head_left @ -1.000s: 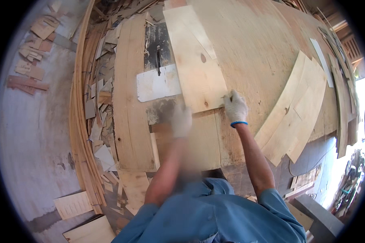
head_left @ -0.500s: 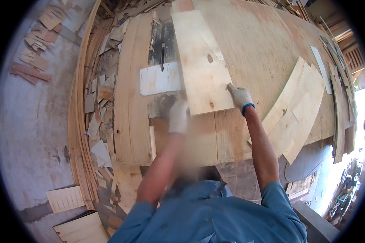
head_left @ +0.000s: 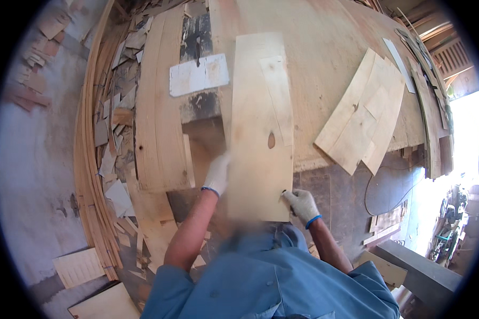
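A long pale plywood board (head_left: 255, 175) with a dark knot runs lengthwise toward me, its near end out past the worktable's front edge, by my body. My right hand (head_left: 302, 206), in a white glove with a blue cuff, is closed on the board's right edge near that end, thumb on top. My left hand (head_left: 217, 173), gloved alike, is against the left edge; its fingers are smeared and partly hidden. A narrower, thin wood piece (head_left: 274, 90) lies on the board's far half.
Left of the board, a white plate (head_left: 198, 74) crosses a dark strip (head_left: 196, 37) with a thin dark upright part. Angled plywood pieces (head_left: 364, 111) lie on the worktable (head_left: 324, 69) at right. Wood scraps (head_left: 120, 199) and long strips (head_left: 88, 175) line the left side.
The plywood board has come toward me and straightened, with my right hand still at its edge. My left hand has moved down and slightly left, beside the board. The whole view has shifted.
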Action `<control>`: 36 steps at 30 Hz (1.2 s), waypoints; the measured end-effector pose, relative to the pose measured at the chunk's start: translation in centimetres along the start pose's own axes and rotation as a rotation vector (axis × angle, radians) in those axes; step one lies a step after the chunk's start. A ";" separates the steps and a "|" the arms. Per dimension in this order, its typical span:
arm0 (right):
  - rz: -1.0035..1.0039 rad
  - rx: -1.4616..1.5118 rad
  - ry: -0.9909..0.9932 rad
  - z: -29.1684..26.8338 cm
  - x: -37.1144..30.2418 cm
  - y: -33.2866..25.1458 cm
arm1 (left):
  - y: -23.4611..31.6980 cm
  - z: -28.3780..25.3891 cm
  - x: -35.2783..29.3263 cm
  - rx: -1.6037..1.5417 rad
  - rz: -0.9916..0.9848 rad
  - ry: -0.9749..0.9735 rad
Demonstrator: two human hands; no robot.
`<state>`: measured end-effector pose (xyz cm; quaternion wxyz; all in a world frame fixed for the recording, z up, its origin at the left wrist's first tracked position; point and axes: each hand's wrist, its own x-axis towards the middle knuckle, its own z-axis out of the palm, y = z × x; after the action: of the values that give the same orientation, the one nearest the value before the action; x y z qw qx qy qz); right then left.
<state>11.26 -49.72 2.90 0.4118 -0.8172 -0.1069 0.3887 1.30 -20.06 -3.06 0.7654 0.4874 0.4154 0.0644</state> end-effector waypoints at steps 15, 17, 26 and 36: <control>-0.471 -0.634 -0.540 4.4 -7.5 -3.9 | -5.8 -10.9 -14.8 0.618 0.315 0.302; -0.631 -0.757 -0.339 1.9 -6.3 -8.2 | -6.7 -12.7 -18.1 0.507 0.203 0.353; -1.135 -0.945 0.085 -8.3 3.4 -13.1 | -1.1 -13.6 -24.8 0.769 0.127 0.138; -0.346 -0.814 0.134 -15.4 -3.5 6.7 | 11.6 -1.2 -18.2 1.550 0.488 -0.259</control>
<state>19.08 -64.80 5.22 0.1215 -0.9063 -0.3592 0.1865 -7.79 -22.43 16.44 0.2179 0.9578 0.1325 -0.1329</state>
